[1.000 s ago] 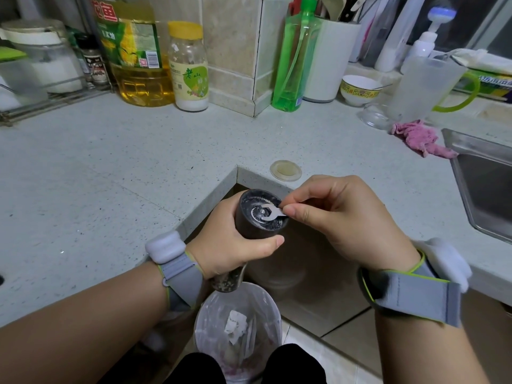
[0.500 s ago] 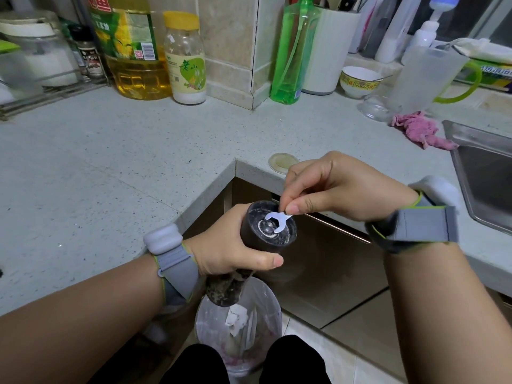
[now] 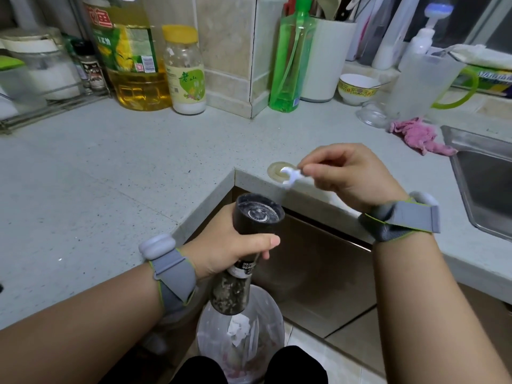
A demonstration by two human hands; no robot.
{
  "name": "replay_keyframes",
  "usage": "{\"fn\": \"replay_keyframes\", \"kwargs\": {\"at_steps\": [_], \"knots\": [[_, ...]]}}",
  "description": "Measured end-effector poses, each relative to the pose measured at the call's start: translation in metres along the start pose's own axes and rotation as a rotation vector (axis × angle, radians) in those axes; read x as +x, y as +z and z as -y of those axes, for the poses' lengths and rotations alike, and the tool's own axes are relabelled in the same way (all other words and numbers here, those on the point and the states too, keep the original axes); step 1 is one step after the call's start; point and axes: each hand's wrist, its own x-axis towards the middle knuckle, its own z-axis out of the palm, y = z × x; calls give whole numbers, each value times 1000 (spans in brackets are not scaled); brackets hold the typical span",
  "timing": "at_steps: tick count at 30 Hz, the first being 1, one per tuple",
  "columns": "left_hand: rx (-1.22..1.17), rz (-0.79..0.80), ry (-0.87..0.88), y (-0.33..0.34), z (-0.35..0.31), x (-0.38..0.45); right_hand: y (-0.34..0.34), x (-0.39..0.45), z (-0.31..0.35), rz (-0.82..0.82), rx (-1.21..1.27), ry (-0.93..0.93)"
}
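A left hand (image 3: 230, 245) grips a black-capped glass pepper grinder (image 3: 257, 223), grinding end up, directly above a lined white waste bin (image 3: 273, 309). Beyond the grinder and to its right, the right hand (image 3: 352, 176) pinches a small white plastic spanner (image 3: 291, 177), clear of the grinder, over the speckled grey worktop's (image 3: 110, 176) edge.

Head cam — fwd/down, close over counter (image 3: 110, 176) corner.

We wear grey fabric wristbands edged in lime green, the left band (image 3: 174, 275) and right band (image 3: 410, 221) each carrying a pale, rounded module (image 3: 156, 245). Our knees seem clad in black trousers (image 3: 298, 365).
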Motion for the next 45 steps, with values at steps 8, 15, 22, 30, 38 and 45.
{"fn": "replay_keyframes", "kwargs": {"at_steps": [8,15,22,30,38,45], "knots": [[112,-59,-29,0,3,0,-11,29,-59,-689,-519,233],[148,-225,-60,0,8,3,-2,38,-65,-705,-867,282],[187,-352,-62,-1,7,5,38,36,-47,-267,-904,196],[214,-369,-80,-1,5,6,43,32,-47,-347,-702,99],[186,-318,-22,-2,3,6,62,-24,-9,38,-21,-47],[200,-265,42,0,-4,6,62,-33,-4,91,-183,-22]]}}
